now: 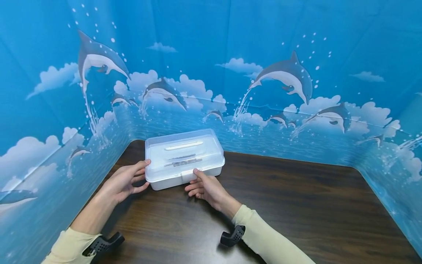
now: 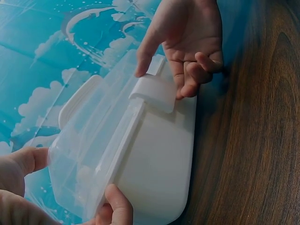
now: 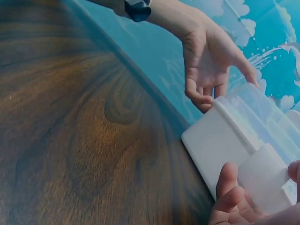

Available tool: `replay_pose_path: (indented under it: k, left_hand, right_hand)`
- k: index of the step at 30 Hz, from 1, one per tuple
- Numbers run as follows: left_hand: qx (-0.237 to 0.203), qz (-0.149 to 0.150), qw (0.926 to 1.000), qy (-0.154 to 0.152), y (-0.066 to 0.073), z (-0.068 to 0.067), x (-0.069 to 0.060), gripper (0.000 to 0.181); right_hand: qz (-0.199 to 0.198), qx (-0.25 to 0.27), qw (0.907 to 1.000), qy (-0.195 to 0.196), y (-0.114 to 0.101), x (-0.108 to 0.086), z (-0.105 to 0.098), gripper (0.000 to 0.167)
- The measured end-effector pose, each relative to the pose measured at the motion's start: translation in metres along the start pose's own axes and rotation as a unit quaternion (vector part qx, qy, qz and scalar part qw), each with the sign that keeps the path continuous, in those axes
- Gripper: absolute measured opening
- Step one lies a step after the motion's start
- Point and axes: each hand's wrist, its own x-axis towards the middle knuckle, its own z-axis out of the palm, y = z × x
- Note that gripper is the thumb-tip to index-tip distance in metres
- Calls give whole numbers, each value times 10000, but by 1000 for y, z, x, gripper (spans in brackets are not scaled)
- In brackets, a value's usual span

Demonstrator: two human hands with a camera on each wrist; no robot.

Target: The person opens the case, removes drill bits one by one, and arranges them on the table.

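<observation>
Box (image 1: 184, 152) sits on the tabletop (image 1: 283, 198) in the head view; my left hand (image 1: 123, 181) grips its left end, my right hand (image 1: 211, 190) its front latch (image 1: 188, 176). Left wrist view: my right thumb and fingers pinch the latch. Right wrist view: my left hand spans the far end.

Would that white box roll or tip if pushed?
The box would probably slide rather than roll, given its flat sides. Tipping seems unlikely, since it sits low and broad on the table. Its smooth, shiny lid may feel slippery.
</observation>
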Motion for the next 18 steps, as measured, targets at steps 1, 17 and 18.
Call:
replay_pose_path:
  k: [1, 17, 18]
  left_hand:
    - [-4, 11, 10000, 2, -1, 0, 0, 86]
    - [115, 22, 9997, 221, -2, 2, 1, 92]
    - [125, 27, 9997, 211, -1, 2, 2, 92]
  right_hand:
    - [23, 32, 10000, 17, 0, -1, 1, 76]
    - [375, 290, 9989, -2, -10, -4, 5, 61]
    - [372, 313, 9988, -11, -11, -3, 5, 61]
